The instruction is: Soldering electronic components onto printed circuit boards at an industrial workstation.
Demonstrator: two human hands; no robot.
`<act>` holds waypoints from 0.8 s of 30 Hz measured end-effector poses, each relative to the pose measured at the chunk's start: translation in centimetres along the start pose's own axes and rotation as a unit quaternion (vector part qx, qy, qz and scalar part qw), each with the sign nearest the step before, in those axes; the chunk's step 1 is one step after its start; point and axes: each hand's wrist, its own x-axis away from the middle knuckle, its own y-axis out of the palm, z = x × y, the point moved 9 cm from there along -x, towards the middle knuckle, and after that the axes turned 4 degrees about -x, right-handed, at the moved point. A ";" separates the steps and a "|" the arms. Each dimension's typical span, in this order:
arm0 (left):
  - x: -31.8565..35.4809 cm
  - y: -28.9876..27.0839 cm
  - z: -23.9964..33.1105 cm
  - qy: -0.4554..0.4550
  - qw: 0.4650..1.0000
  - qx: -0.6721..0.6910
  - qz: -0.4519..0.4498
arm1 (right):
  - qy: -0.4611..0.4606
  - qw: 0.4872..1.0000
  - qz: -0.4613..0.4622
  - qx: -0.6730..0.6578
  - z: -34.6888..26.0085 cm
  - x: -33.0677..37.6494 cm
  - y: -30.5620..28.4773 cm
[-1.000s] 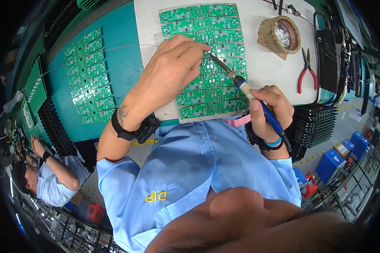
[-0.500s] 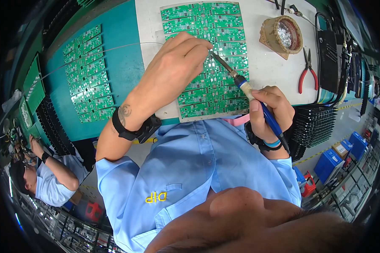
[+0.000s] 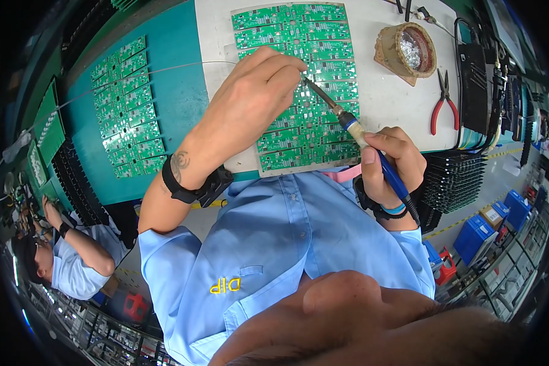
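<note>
A panel of green circuit boards (image 3: 323, 149) lies in front of me on a pale work surface. In my right hand (image 3: 395, 163) is a soldering iron (image 3: 387, 174) with a blue handle, its tip angled up and left onto the middle of the panel. My left hand (image 3: 250, 91) is closed over the panel, fingers pinched close to that tip. A thin solder wire (image 3: 183, 66) runs from the left into this pinch; its end is hidden by the fingers. Where exactly the tip touches is too small to tell.
A second circuit board panel (image 3: 128, 110) lies on the teal mat (image 3: 183, 30) at left. At right are a round container (image 3: 402, 52) of silvery bits, red-handled pliers (image 3: 444, 104) and a rack of stacked boards (image 3: 454, 183). A co-worker (image 3: 82, 256) sits at lower left.
Both my hands and the iron stay almost where they were, the iron tip shifting only very slightly. At lower left the co-worker's head and hand have moved a little.
</note>
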 end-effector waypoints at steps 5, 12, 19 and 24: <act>0.1 0.1 0.0 0.001 1.000 -0.002 0.001 | 0.007 1.000 -0.002 0.001 0.0 0.1 0.0; 0.1 -0.2 0.1 0.004 1.000 0.005 0.010 | -0.001 1.000 0.027 -0.003 0.0 0.6 -1.5; 0.3 -2.0 0.2 0.008 0.996 -0.030 0.078 | 0.054 0.977 0.173 0.116 3.0 1.9 -5.3; 0.6 -2.1 -0.3 -0.043 0.996 -0.017 0.082 | 0.062 0.980 0.155 0.110 3.1 1.5 -5.7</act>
